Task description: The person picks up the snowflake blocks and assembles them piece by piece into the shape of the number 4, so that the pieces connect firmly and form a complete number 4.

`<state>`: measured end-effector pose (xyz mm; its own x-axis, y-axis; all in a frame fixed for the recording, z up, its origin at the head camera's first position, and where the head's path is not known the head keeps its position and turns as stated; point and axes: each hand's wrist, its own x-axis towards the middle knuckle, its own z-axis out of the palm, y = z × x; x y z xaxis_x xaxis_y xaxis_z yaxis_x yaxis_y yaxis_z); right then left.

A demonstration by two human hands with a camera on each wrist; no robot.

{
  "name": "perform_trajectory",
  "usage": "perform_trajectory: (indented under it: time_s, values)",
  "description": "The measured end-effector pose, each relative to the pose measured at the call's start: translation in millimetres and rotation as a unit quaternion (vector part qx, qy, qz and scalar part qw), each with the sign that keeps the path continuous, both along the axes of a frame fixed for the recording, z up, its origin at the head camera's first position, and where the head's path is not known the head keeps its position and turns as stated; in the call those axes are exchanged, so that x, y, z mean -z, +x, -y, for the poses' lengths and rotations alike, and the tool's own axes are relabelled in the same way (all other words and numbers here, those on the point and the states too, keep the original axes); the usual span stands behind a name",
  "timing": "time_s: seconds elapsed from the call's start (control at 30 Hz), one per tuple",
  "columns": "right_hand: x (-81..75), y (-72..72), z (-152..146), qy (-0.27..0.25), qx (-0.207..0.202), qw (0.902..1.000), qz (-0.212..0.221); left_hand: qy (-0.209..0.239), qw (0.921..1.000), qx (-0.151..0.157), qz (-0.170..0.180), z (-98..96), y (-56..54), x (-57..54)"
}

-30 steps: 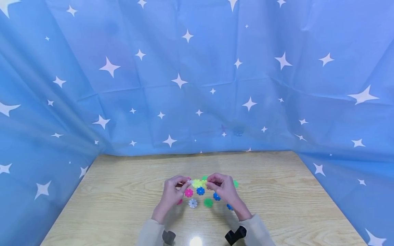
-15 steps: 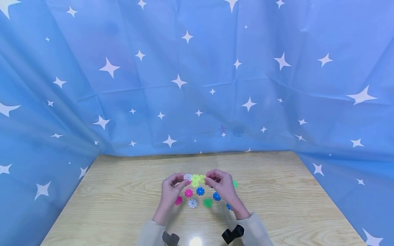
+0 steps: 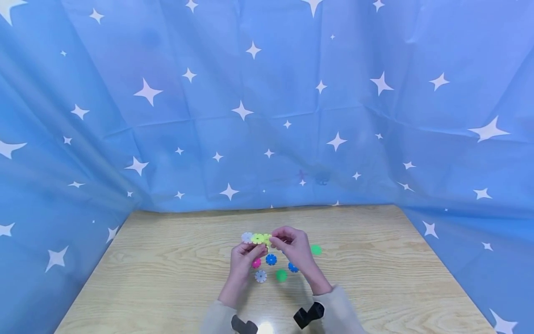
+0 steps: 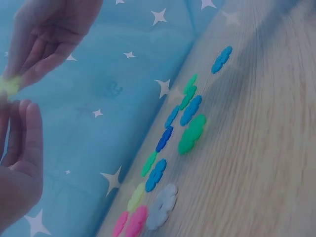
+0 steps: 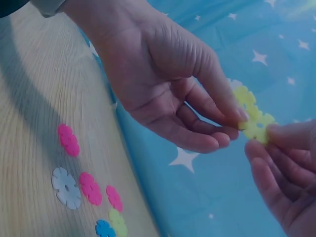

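Wooden table (image 3: 167, 269); yellow flower discs (image 3: 257, 238) above, edges pinched in left fingers (image 3: 256, 252), right fingers (image 3: 278, 242).

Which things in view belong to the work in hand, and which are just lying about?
In hand:
left hand
right hand
held yellow snowflake discs
held white snowflake disc

Loose on the wooden table, perhaps spares:
pink discs
blue discs
green discs
loose white disc
loose yellow disc
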<state>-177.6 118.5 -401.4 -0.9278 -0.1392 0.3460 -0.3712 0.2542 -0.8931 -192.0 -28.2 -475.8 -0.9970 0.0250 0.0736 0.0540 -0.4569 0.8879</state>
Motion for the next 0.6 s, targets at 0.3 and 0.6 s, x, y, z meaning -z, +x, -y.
perform_trajectory:
  time_s: [0.3, 0.6]
  values:
    - [-2.5, -1.4, 6, 0.006, 0.003, 0.9998, 0.016, 0.038, 0.999, -0.018, -0.017, -3.6, 0.0, 2.6]
    - [6.8, -8.5, -10, -0.002, 0.01, 0.9999, 0.005, 0.018, 0.9953, -0.046, -0.084, 1.3, -4.6, 11.1]
